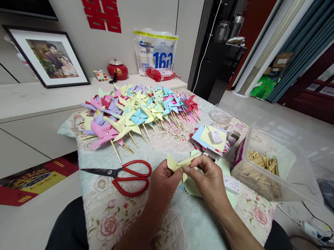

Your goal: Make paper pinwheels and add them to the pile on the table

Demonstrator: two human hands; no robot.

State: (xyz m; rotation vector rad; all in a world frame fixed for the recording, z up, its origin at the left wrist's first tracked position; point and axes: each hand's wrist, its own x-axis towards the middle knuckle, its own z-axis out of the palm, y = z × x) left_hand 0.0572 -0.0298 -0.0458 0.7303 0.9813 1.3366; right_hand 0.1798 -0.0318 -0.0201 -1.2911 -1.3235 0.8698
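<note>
My left hand [162, 182] and my right hand [209, 179] meet over the floral tablecloth [134, 213], both pinching a folded piece of yellow paper [177, 162]. The paper's flaps stick up between my fingertips. Red-handled scissors [127, 175] lie just left of my left hand. A stack of coloured paper squares [210, 139] with a small white box on top sits just beyond my right hand.
A large pile of finished paper pinwheels [135, 113] on wooden sticks covers the far side of the table. A clear plastic tub of wooden sticks [265, 169] stands at the right. A framed photo [47, 58] leans on the cabinet at left.
</note>
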